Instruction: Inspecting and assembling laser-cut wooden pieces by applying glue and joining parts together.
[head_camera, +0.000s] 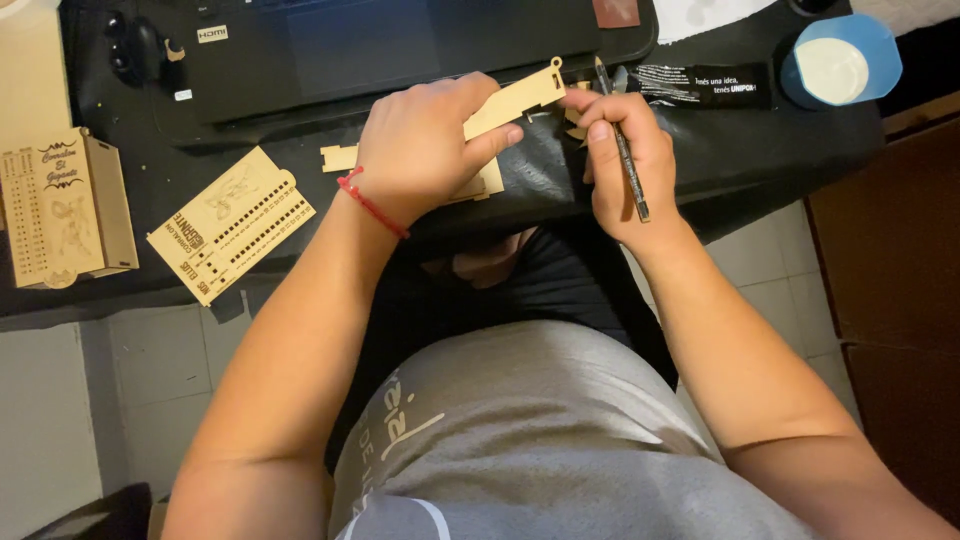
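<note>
My left hand (425, 145), with a red string bracelet at the wrist, grips a thin light wooden laser-cut panel (520, 100) and holds it over the black desk edge. My right hand (625, 160) holds a dark pencil-like tool (622, 140), its tip up near the panel's notched end, with the fingertips touching that end. More flat wooden pieces (340, 157) lie under and beside my left hand.
A stack of engraved wooden panels with rows of small holes (232, 225) lies at the left. An assembled wooden box (62, 205) stands at the far left. A black laptop (400, 45) sits behind my hands, and a blue container with a white lid (838, 62) at the right.
</note>
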